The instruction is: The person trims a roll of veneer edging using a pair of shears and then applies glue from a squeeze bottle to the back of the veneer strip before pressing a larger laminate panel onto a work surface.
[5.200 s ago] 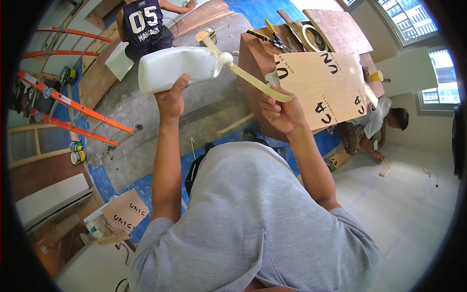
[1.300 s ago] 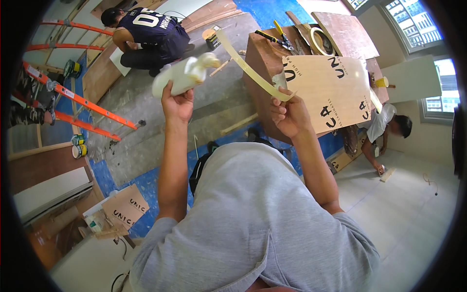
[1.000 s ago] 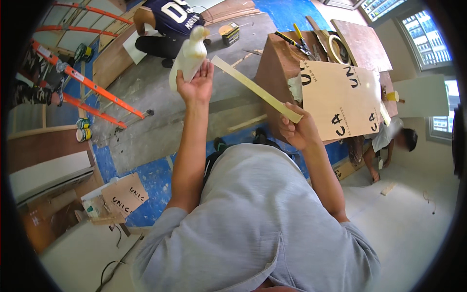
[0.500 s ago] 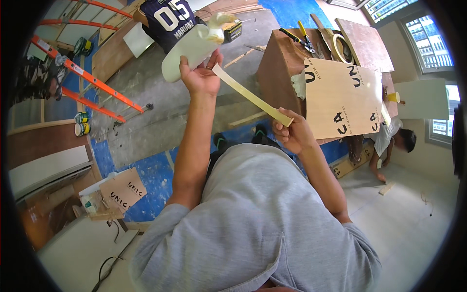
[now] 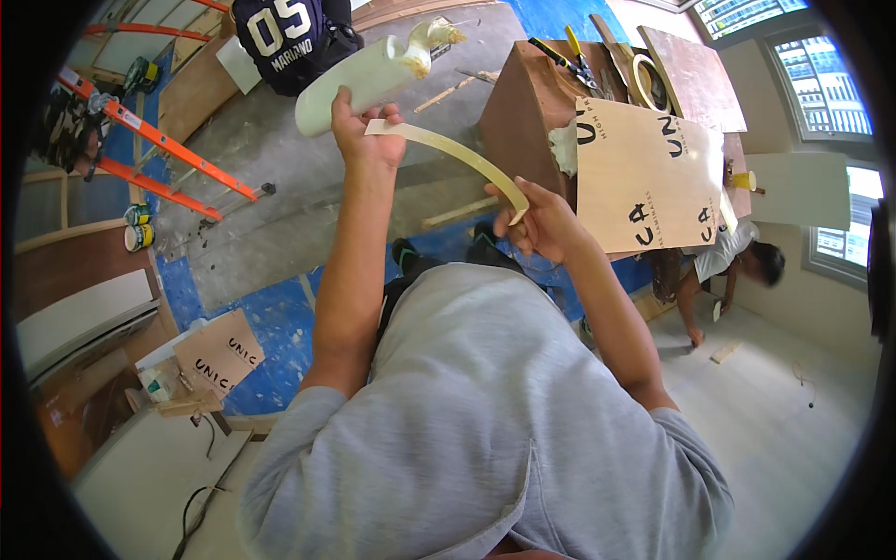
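My left hand (image 5: pixel 369 145) is closed around a translucent white plastic bottle (image 5: pixel 341 91), tilted, with a bent spout crusted in dried yellow-brown residue. Across that palm and fingers lies one end of a thin, pale yellow strip (image 5: pixel 469 161), which looks like edging or laminate. The strip arches through the air to my right hand (image 5: pixel 541 219), where thumb and fingers pinch its other end. Part of my left fingers is hidden behind the bottle.
To the right stands a wooden box (image 5: pixel 523 103) bearing pliers (image 5: pixel 579 70), a tape roll (image 5: pixel 644 79) and a printed laminate sheet (image 5: pixel 644 177). An orange ladder (image 5: pixel 154 135) stands left. One person crouches ahead (image 5: pixel 289 47), another at right (image 5: pixel 733 261).
The strip has gone from nearly straight to clearly bowed. My hands are closer together, and its left end now lies over my left palm. The whole view has shifted slightly.
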The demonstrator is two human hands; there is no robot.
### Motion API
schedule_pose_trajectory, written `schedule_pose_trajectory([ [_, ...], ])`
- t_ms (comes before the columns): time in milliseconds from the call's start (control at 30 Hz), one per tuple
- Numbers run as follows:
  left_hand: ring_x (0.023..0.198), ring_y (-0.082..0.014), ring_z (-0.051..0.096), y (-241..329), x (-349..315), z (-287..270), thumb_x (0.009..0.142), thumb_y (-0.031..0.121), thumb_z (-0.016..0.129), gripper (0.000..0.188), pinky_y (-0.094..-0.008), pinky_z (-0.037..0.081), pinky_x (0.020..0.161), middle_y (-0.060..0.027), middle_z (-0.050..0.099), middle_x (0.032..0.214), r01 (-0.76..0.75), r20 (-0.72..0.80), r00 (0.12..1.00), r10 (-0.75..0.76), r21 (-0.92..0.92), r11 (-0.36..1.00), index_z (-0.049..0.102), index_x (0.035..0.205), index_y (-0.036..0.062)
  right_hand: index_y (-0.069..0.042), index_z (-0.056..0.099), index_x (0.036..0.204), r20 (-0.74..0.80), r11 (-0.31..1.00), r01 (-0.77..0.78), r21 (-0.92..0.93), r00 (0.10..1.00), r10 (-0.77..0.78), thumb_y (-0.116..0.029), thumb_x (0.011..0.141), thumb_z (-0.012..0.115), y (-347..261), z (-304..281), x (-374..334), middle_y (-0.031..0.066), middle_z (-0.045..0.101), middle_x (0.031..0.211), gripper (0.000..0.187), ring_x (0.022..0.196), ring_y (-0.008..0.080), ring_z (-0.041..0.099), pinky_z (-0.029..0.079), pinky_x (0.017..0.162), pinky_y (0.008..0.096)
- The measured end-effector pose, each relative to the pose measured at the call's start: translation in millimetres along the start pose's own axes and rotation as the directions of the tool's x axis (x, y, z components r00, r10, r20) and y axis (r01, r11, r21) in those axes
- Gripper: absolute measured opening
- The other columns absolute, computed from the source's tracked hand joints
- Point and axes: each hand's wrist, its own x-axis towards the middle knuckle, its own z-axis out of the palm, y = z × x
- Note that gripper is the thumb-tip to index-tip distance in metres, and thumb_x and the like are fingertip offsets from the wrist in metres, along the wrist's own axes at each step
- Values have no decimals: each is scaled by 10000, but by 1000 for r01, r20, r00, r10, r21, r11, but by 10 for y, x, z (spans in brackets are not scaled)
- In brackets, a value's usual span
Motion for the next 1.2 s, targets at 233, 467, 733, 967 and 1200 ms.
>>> schedule_pose_trajectory([
  [233,576,-198,481,64,58,-106,965,397,595,270,-311,389,487,-39,587,856,29,13,1000,-29,-23,999,614,1068,148,-87,394,1534,72,938,166,303,978,-196,-655,1014,375,-198,-138,239,188,475,1510,770,1249,415,586,580,856,624],
  [467,569,-148,500,172,39,-100,1004,394,502,316,-294,395,497,-47,576,765,60,66,996,-58,-26,998,628,1015,104,-42,480,1469,-36,997,12,-78,999,-14,-473,1069,428,-296,-106,638,152,616,1352,590,1086,282,687,601,879,433],
  [733,566,-148,496,151,109,-196,1003,394,494,343,-293,402,498,-50,572,752,127,20,992,-126,-114,985,624,1015,77,4,610,1295,40,975,-38,-218,998,48,-308,1061,545,-470,281,788,122,729,1100,395,851,117,686,571,733,246],
  [967,582,-148,503,72,102,-233,1007,406,492,353,-295,422,512,-45,571,748,122,8,992,-122,-120,985,642,1041,88,-9,668,1149,-99,968,-28,-251,995,3,-281,1050,577,-383,427,752,112,742,985,304,732,102,650,556,656,238],
  [1200,699,-225,608,88,162,-236,1008,409,544,380,-350,516,609,-91,643,854,10,-57,998,-16,-110,994,644,1120,60,32,633,1181,-105,999,-46,27,993,49,-219,1049,567,-254,288,655,120,727,989,291,791,144,682,579,721,273],
])
